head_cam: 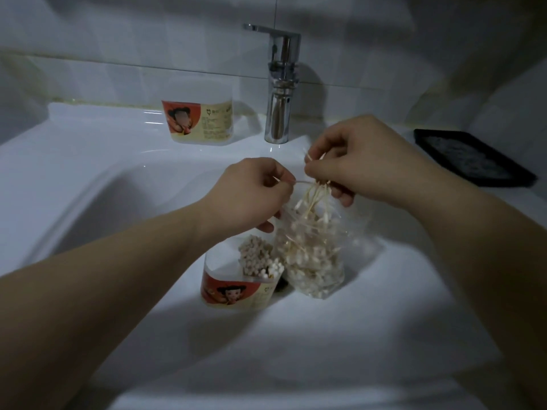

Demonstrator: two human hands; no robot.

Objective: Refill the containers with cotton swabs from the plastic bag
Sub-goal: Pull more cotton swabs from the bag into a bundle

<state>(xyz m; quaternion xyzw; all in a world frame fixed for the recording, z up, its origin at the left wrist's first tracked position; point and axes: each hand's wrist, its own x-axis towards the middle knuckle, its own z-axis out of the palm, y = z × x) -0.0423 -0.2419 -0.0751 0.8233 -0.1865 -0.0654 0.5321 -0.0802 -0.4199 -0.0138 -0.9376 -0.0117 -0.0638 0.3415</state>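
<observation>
The refill looks partly done. The near container, red-labelled and standing in the sink, holds a cluster of upright swabs on its right side only, with open room on its left. The far container on the ledge beside the faucet shows no swabs that I can make out (its wall is cloudy, so this is unsure). The plastic bag stands just beside the near container and is well filled, so much is left to move. The right hand pinches a loose bunch of cotton swabs at the bag's mouth, fingers curled round the sticks. The left hand pinches what seems a single stray stick from that bunch. A black tray lies at the right.
</observation>
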